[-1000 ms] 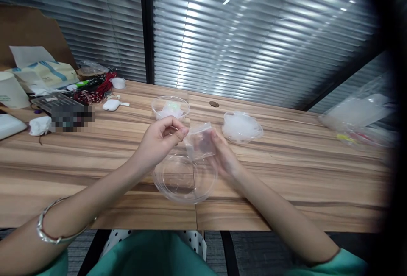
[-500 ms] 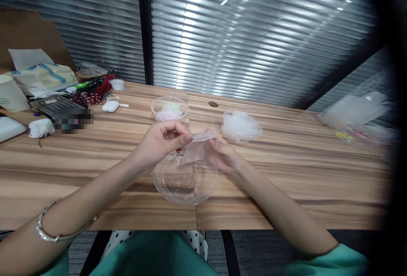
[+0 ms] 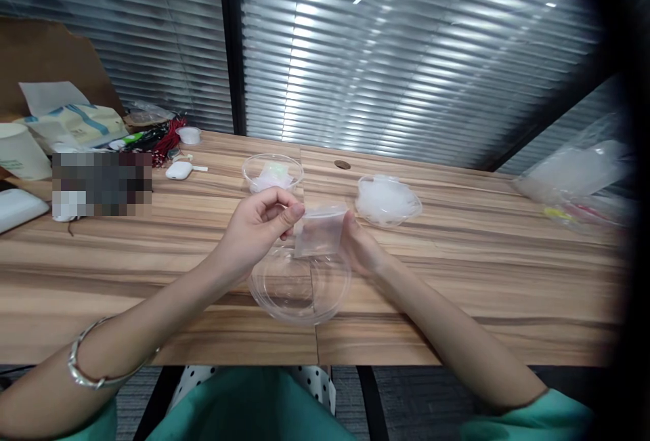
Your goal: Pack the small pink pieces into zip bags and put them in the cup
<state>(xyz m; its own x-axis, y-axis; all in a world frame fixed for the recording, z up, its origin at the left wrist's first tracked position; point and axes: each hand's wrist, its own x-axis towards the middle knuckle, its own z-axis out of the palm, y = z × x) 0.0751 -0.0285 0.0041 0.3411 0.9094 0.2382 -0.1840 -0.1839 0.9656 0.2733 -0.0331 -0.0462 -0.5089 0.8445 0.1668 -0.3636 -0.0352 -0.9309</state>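
Observation:
Between my hands hangs a small clear zip bag [image 3: 319,232], its zip edge up. My left hand [image 3: 264,224] pinches its upper left corner between thumb and forefinger. At the right edge, my right hand [image 3: 359,246] grips the bag, its fingers partly hidden behind it. Below the bag sits a round clear plastic container [image 3: 299,313] close to the table's front edge. Farther back, a clear round bowl [image 3: 248,173] holds pale bags, one with a green tint. To the right of it, another clear container holds a pile of whitish translucent bags [image 3: 386,200].
On the left lie a white earphone case [image 3: 179,170], a small round tub [image 3: 189,135], red and black wires [image 3: 170,139], a tissue pack [image 3: 94,122] and a paper cup [image 3: 21,151]. A large clear plastic bag [image 3: 573,170] lies at the far right.
The zip bag's mouth was spread and rounded; now the bag hangs flatter, its face towards me. Both hands keep hold in nearly the same place.

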